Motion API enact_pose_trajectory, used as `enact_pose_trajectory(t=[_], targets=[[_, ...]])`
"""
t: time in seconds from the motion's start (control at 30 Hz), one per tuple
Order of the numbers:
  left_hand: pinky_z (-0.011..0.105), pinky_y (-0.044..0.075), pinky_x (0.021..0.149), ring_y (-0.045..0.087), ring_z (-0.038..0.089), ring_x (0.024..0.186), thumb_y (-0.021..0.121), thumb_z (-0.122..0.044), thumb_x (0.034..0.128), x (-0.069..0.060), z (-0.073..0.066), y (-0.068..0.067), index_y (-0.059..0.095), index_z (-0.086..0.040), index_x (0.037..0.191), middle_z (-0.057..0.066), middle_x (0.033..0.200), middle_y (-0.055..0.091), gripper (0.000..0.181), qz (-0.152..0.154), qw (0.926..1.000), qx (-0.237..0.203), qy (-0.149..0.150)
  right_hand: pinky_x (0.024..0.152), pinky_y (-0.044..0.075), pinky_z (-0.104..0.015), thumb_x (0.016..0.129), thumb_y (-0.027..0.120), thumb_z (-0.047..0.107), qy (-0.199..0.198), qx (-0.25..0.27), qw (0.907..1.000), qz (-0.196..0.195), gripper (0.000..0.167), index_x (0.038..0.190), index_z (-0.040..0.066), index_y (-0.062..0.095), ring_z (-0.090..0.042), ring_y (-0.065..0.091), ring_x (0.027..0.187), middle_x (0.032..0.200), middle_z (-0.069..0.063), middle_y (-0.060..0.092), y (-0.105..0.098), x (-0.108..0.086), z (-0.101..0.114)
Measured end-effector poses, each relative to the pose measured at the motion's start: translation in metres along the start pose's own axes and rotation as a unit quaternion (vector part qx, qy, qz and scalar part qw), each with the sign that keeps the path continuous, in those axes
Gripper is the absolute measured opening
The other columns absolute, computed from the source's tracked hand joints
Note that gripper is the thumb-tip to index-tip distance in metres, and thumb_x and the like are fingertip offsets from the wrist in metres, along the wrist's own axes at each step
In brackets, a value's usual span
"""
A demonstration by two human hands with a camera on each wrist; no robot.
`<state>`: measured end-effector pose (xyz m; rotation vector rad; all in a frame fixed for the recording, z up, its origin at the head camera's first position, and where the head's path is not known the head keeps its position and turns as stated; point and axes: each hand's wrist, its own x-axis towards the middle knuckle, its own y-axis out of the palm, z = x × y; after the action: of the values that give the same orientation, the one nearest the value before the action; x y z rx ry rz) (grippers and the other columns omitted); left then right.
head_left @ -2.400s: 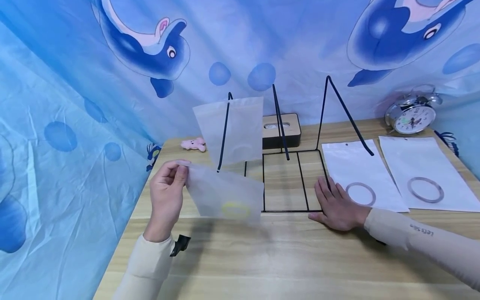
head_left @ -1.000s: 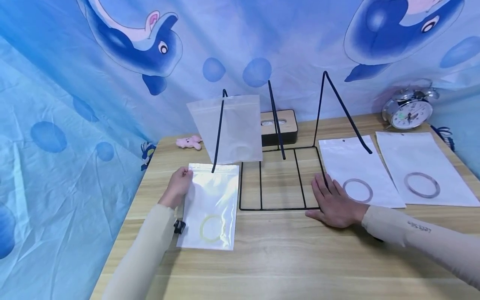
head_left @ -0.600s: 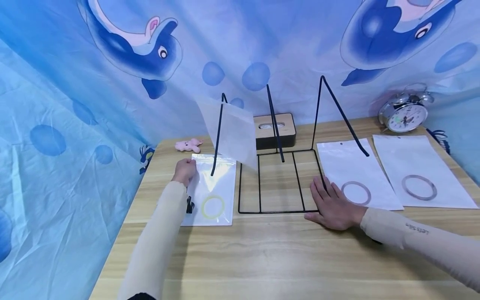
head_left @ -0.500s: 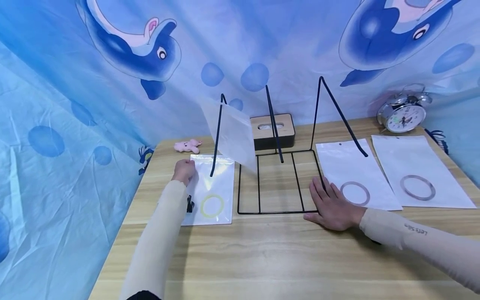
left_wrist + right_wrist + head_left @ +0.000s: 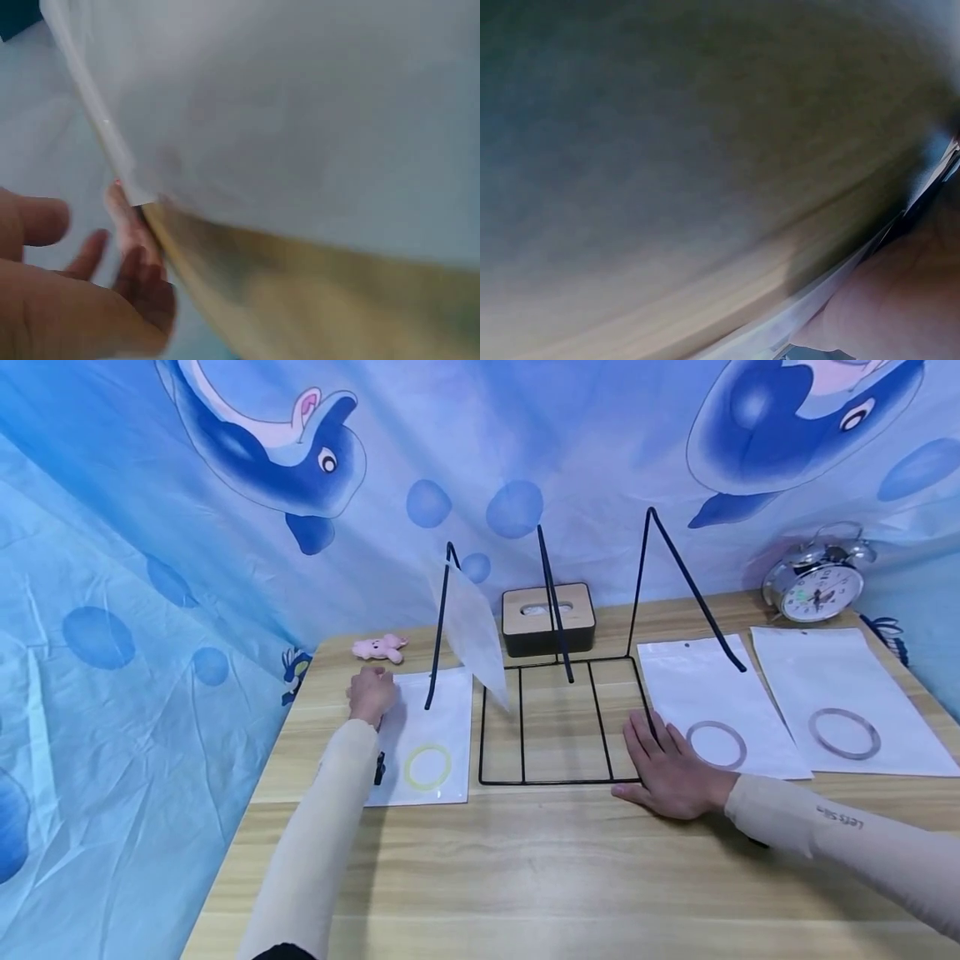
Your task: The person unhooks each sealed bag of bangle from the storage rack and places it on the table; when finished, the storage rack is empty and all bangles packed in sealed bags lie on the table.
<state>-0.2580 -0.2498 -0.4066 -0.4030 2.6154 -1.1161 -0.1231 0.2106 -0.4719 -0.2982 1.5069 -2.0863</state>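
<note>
My left hand (image 5: 372, 695) is at the upper left corner of a white zip bag (image 5: 450, 718) lying flat on the table, a yellow ring showing near its bottom. In the left wrist view the fingers (image 5: 142, 289) are loosely bent, apart from the bag's edge and holding nothing. A black wire rack (image 5: 522, 727) with upright arms stands in the middle. Another translucent bag (image 5: 474, 635) hangs from its left arm, turned nearly edge-on. My right hand (image 5: 670, 771) lies with fingers spread on the rack's front right corner, touching a bag with a pinkish-grey ring (image 5: 693, 689).
A second bag with a pinkish-grey ring (image 5: 840, 672) lies farther right. Behind stand a twin-bell alarm clock (image 5: 821, 591) and a tissue box (image 5: 551, 620). A pink plush toy (image 5: 380, 647) lies beyond my left hand. A blue dolphin-print curtain (image 5: 247, 568) encloses the wooden table (image 5: 555, 877).
My left hand has lowered the yellow-ring bag from mid-air to the table, slid it away from me, and let it go. The hanging bag has swung edge-on. The right hand has stayed put.
</note>
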Motion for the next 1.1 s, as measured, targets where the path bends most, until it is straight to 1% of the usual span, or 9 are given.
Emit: enact_pose_trajectory(t=[0.1, 0.23, 0.33, 0.43, 0.57, 0.7, 0.83, 0.9, 1.1], targets=[[0.045, 0.043, 0.102, 0.049, 0.033, 0.128, 0.041, -0.028, 0.1097, -0.002, -0.016, -0.007, 0.046, -0.002, 0.145, 0.019, 0.142, 0.050, 0.044, 0.007, 0.9920, -0.088, 0.090, 0.113, -0.001, -0.065, 0.099, 0.045, 0.064, 0.001, 0.005, 1.0000, 0.003, 0.101, 0.155, -0.013, 0.009, -0.049, -0.014, 0.146, 0.162, -0.032, -0.005, 0.000, 0.000, 0.000], [0.039, 0.047, 0.097, 0.054, 0.023, 0.126, 0.040, -0.039, 0.1090, -0.007, -0.059, -0.024, 0.047, -0.012, 0.146, 0.008, 0.143, 0.054, 0.046, 0.052, 0.9648, -0.193, 0.171, 0.114, -0.004, -0.063, 0.100, 0.045, 0.063, 0.005, 0.010, 0.9999, 0.006, 0.100, 0.155, -0.012, 0.009, -0.048, -0.015, 0.147, 0.163, -0.030, -0.006, -0.003, -0.003, 0.002], [0.035, 0.042, 0.103, 0.050, 0.016, 0.131, 0.037, -0.044, 0.1082, -0.012, -0.090, -0.036, 0.044, -0.017, 0.149, 0.001, 0.148, 0.050, 0.049, 0.064, 0.9465, -0.217, 0.230, 0.114, -0.004, -0.063, 0.100, 0.046, 0.062, 0.000, 0.020, 0.9998, -0.001, 0.098, 0.155, -0.012, 0.010, -0.048, -0.014, 0.147, 0.162, -0.031, -0.005, -0.006, -0.005, 0.004], [0.031, 0.032, 0.112, 0.044, 0.014, 0.137, 0.032, -0.041, 0.1093, -0.016, -0.115, -0.043, 0.039, -0.015, 0.153, 0.001, 0.153, 0.045, 0.052, 0.066, 0.9217, -0.244, 0.294, 0.113, -0.004, -0.064, 0.101, 0.047, 0.059, -0.011, 0.033, 0.9994, -0.010, 0.097, 0.154, -0.013, 0.011, -0.050, -0.013, 0.146, 0.161, -0.033, -0.003, -0.007, -0.007, 0.006], [0.032, 0.031, 0.114, 0.043, 0.016, 0.139, 0.031, -0.035, 0.1104, -0.022, -0.134, -0.047, 0.039, -0.010, 0.154, 0.004, 0.152, 0.047, 0.051, 0.071, 0.8905, -0.289, 0.344, 0.113, -0.004, -0.065, 0.101, 0.049, 0.057, -0.014, 0.036, 0.9992, -0.012, 0.097, 0.154, -0.014, 0.011, -0.051, -0.014, 0.146, 0.161, -0.034, -0.004, -0.007, -0.007, 0.006], [0.034, 0.035, 0.112, 0.048, 0.018, 0.135, 0.034, -0.032, 0.1100, -0.026, -0.140, -0.047, 0.047, -0.007, 0.147, 0.007, 0.144, 0.054, 0.047, 0.072, 0.8718, -0.318, 0.366, 0.114, -0.004, -0.063, 0.101, 0.046, 0.061, -0.002, 0.024, 0.9997, 0.002, 0.099, 0.155, -0.012, 0.008, -0.048, -0.016, 0.146, 0.162, -0.032, -0.006, -0.003, -0.003, 0.004], [0.035, 0.042, 0.105, 0.056, 0.020, 0.122, 0.042, -0.027, 0.1085, -0.030, -0.135, -0.045, 0.056, -0.005, 0.130, 0.007, 0.131, 0.062, 0.034, 0.064, 0.8624, -0.343, 0.367, 0.114, -0.003, -0.064, 0.100, 0.045, 0.063, -0.002, 0.020, 0.9998, 0.002, 0.100, 0.155, -0.012, 0.009, -0.049, -0.014, 0.146, 0.162, -0.032, -0.006, -0.001, -0.002, 0.003], [0.033, 0.045, 0.098, 0.058, 0.019, 0.110, 0.046, -0.024, 0.1075, -0.031, -0.133, -0.044, 0.059, -0.007, 0.118, 0.005, 0.117, 0.064, 0.024, 0.048, 0.8616, -0.353, 0.362, 0.113, -0.002, -0.065, 0.100, 0.047, 0.062, -0.009, 0.023, 0.9997, -0.008, 0.099, 0.155, -0.013, 0.011, -0.050, -0.013, 0.146, 0.161, -0.033, -0.004, -0.002, -0.004, 0.004], [0.031, 0.042, 0.079, 0.050, 0.016, 0.089, 0.051, -0.028, 0.1051, -0.040, -0.126, -0.049, 0.059, -0.014, 0.106, 0.001, 0.095, 0.054, 0.016, 0.009, 0.8773, -0.348, 0.331, 0.113, -0.002, -0.064, 0.101, 0.046, 0.061, -0.007, 0.013, 0.9999, -0.009, 0.098, 0.155, -0.013, 0.011, -0.050, -0.013, 0.146, 0.162, -0.032, -0.004, -0.003, -0.003, 0.004]])
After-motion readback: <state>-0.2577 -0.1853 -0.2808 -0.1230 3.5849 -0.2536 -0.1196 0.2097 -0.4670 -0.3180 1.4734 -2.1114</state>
